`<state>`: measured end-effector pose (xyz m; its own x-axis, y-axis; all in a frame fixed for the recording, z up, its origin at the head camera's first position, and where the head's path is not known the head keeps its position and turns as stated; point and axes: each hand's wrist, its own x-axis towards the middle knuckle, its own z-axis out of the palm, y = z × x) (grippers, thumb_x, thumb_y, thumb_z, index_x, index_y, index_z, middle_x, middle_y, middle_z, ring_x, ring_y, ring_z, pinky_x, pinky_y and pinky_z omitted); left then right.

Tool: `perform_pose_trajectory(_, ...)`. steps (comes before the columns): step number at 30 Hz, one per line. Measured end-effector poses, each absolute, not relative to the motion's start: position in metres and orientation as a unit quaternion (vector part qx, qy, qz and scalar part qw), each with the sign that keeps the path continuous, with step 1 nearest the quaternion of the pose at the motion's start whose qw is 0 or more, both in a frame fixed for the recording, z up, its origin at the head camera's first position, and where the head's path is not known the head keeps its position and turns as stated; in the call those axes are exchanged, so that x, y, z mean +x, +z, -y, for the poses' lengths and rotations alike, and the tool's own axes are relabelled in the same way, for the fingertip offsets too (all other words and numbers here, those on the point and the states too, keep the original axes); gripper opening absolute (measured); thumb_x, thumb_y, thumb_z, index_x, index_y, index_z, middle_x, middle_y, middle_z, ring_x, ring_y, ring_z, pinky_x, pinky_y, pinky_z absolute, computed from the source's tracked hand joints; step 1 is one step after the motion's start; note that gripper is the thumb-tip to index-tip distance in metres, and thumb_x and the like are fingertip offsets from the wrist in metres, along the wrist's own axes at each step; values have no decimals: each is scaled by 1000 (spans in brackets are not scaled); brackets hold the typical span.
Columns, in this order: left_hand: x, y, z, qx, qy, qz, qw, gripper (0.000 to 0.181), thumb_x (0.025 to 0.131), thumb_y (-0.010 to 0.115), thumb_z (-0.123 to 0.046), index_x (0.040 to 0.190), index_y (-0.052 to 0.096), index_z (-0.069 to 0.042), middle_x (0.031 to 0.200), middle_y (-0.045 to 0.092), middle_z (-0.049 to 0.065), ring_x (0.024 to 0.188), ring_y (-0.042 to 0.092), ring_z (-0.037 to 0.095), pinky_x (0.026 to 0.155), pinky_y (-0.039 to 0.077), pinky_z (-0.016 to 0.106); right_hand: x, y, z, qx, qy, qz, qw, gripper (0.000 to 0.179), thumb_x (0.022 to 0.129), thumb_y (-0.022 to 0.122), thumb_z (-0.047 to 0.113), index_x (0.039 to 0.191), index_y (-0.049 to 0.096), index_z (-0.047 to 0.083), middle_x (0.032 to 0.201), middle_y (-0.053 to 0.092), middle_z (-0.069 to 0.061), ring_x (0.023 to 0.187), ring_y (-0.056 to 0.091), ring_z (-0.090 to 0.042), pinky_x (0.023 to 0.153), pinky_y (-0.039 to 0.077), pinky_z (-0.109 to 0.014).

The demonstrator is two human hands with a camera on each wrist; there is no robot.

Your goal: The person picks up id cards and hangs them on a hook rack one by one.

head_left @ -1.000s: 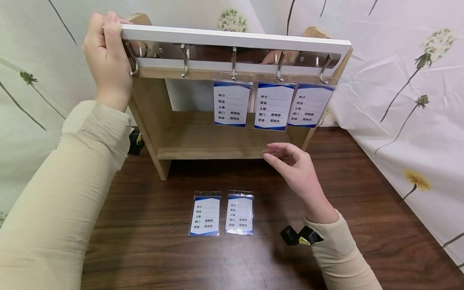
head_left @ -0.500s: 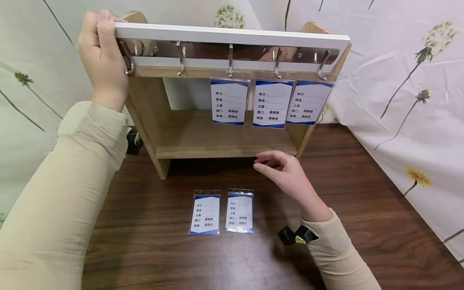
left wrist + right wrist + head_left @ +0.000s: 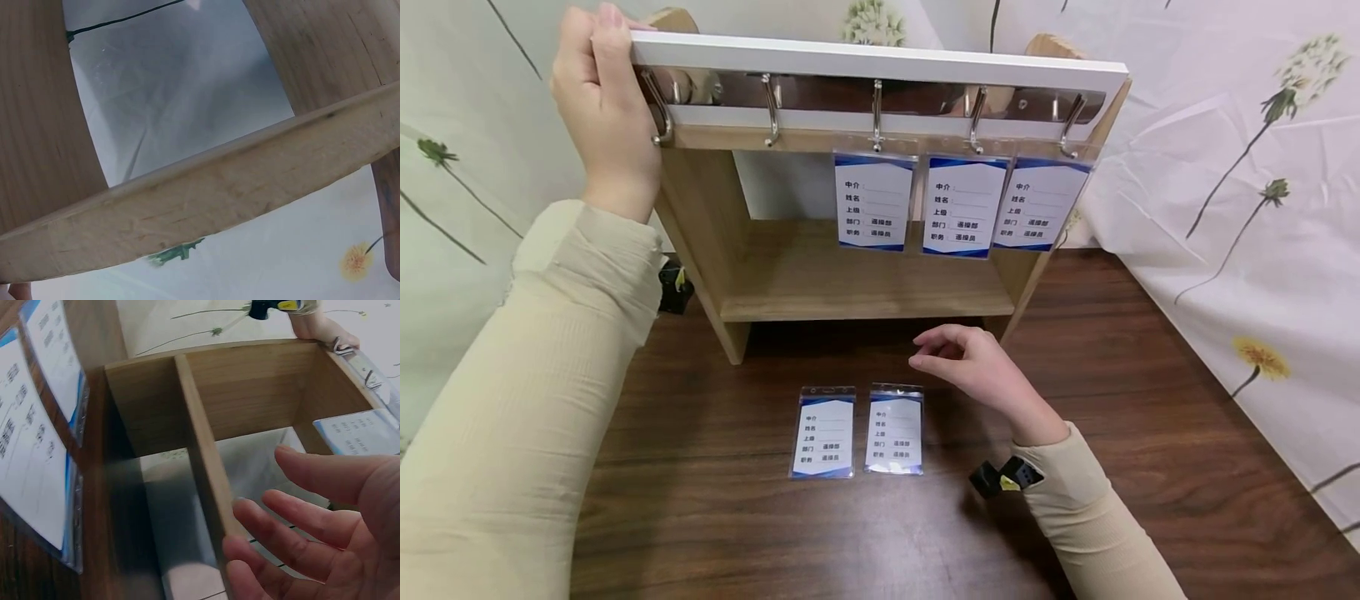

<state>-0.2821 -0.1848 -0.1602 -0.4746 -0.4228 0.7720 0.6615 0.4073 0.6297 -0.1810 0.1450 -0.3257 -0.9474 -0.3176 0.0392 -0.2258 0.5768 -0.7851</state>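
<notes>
My left hand point(image 3: 606, 125) grips the upper left corner of a wooden shelf rack point(image 3: 865, 283), at the end of its white hook board point(image 3: 850, 57). Three clear-sleeved badge holders point(image 3: 875, 202) hang from the middle and right-hand hooks point(image 3: 877, 112). Two more badges lie side by side on the table, a left one point(image 3: 823, 437) and a right one point(image 3: 895, 433). Above and to the right of the right badge is my right hand point(image 3: 966, 367), fingers loosely bent and holding nothing. In the right wrist view its fingers point(image 3: 300, 550) spread in front of the rack.
The rack stands on a dark wood-grain table point(image 3: 760, 533). Two hooks on the left, including one hook point(image 3: 771, 112) beside the middle, carry no badge. Flower-printed white cloth point(image 3: 1225, 167) hangs behind and to the right. The left wrist view shows the rack's side panel point(image 3: 206, 194) up close.
My right hand has come down and to the left, from just below the hanging badges toward the badges on the table. My left hand keeps its grip on the rack.
</notes>
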Motion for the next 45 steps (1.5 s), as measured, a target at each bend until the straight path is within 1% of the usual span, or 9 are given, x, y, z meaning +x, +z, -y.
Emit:
perform_pose_trajectory(8, -282, -158, 181, -85, -539, 674, 499, 30, 101, 44, -18, 80, 55, -37, 75, 58, -20, 73, 49, -1, 72, 35, 16, -187, -342, -142, -150, -392, -901, 112, 38, 87, 75, 28, 118, 69, 6, 99, 69, -4, 84, 60, -17, 72, 49, -29)
perform_pose_trajectory(14, -281, -160, 185, -90, -530, 680, 499, 31, 101, 41, -18, 80, 54, -37, 77, 58, -23, 76, 50, -2, 72, 35, 16, -189, -349, -137, -155, -376, -904, 130, 44, 84, 78, 28, 119, 68, 3, 101, 70, -5, 84, 61, -16, 72, 50, -28)
perform_pose_trajectory(21, -278, -157, 185, -75, -553, 676, 481, 29, 101, 42, -14, 87, 62, -30, 77, 59, -20, 70, 49, -3, 71, 36, 14, -195, -358, -134, -150, -336, -918, 148, 49, 81, 81, 30, 119, 67, 4, 107, 70, -9, 80, 59, -15, 70, 50, -27)
perform_pose_trajectory(26, -280, -158, 187, -81, -538, 677, 496, 32, 101, 41, -17, 81, 57, -36, 79, 62, -21, 75, 52, -2, 74, 36, 16, -197, -366, -132, -143, -320, -924, 155, 50, 79, 82, 31, 119, 68, 6, 107, 69, -7, 81, 59, -14, 72, 50, -28)
perform_pose_trajectory(27, -280, -159, 187, -80, -531, 679, 500, 32, 101, 41, -18, 80, 55, -37, 80, 62, -22, 77, 51, -2, 74, 35, 16, -197, -368, -132, -142, -317, -925, 155, 50, 79, 82, 32, 119, 68, 6, 107, 69, -7, 82, 59, -14, 73, 50, -28)
perform_pose_trajectory(33, -279, -159, 185, -76, -531, 681, 498, 33, 101, 41, -18, 77, 53, -38, 83, 64, -21, 75, 50, -2, 73, 34, 16, -199, -374, -132, -141, -305, -929, 159, 51, 77, 84, 31, 119, 67, 6, 107, 68, -7, 91, 59, -17, 78, 50, -31)
perform_pose_trajectory(37, -278, -159, 185, -78, -533, 680, 497, 33, 101, 41, -18, 78, 54, -38, 85, 66, -20, 75, 50, -1, 72, 35, 16, -198, -377, -130, -156, -279, -932, 168, 62, 75, 87, 31, 126, 64, 4, 114, 64, -11, 102, 58, -22, 87, 49, -36)
perform_pose_trajectory(41, -278, -159, 186, -78, -535, 676, 501, 33, 101, 41, -18, 78, 54, -38, 85, 66, -20, 75, 50, -1, 72, 35, 16, -195, -378, -127, -162, -249, -938, 181, 74, 70, 90, 32, 132, 60, 5, 124, 55, -13, 115, 51, -28, 99, 47, -43)
perform_pose_trajectory(45, -278, -159, 185, -76, -532, 679, 500, 33, 101, 41, -18, 79, 54, -38, 83, 64, -22, 74, 50, -2, 72, 35, 16, -191, -381, -124, -157, -226, -944, 182, 78, 66, 92, 33, 132, 59, 7, 127, 51, -12, 118, 45, -30, 101, 45, -46)
